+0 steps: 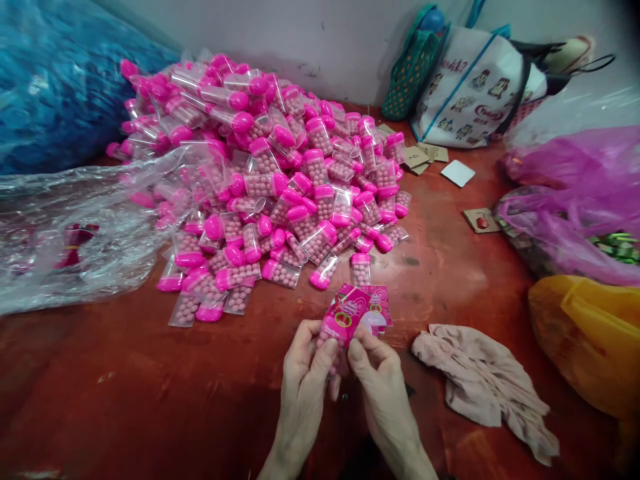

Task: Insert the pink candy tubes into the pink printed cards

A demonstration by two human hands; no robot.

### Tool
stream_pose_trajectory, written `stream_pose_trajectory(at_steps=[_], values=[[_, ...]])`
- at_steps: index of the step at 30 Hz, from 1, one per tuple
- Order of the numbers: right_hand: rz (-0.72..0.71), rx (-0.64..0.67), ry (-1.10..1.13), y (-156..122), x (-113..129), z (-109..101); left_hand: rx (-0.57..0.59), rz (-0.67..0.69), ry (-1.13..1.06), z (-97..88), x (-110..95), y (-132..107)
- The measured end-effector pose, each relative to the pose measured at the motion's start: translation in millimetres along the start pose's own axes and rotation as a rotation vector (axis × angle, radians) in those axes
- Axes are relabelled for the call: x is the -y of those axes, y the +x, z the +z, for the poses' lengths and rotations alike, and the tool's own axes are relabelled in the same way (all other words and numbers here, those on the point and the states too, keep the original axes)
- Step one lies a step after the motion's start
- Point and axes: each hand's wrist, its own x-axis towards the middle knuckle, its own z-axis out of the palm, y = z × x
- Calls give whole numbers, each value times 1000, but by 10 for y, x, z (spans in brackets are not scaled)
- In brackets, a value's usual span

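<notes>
My left hand (304,377) is closed around a small clear container (325,339) filled with pink beads. Over part of it lies a printed pink label (344,310), pinched at its lower right corner by the thumb and fingers of my right hand (384,373). Whether the label wraps around the container or only rests against it, I cannot tell. Just behind, more printed labels (379,308) lie on the red surface. A single pink-capped container (361,268) stands beyond them, at the front of a big heap of similar containers (280,173).
Clear plastic sheeting (85,240) and a blue bag (70,80) are at left. On the right lie a crumpled cloth (485,373), a yellow bag (590,340) and a pink plastic bag (575,193). A white tote (460,87) leans by the wall near cardboard pieces (417,159).
</notes>
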Motion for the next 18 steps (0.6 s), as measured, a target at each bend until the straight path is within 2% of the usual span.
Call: stream_pose_trajectory(at_steps=[4, 6, 13, 15, 18], values=[[37, -72, 84, 63, 44, -37, 55, 23, 151, -11, 41, -13], [79, -66, 107, 91, 64, -28, 58, -6, 169, -12, 68, -25], [204, 5, 176, 54, 96, 73, 31, -45, 70, -22, 17, -38], [195, 21, 138, 18, 92, 90, 49, -27, 45, -28, 3, -46], [176, -23, 13, -30, 66, 132, 28, 7, -12, -10, 19, -76]])
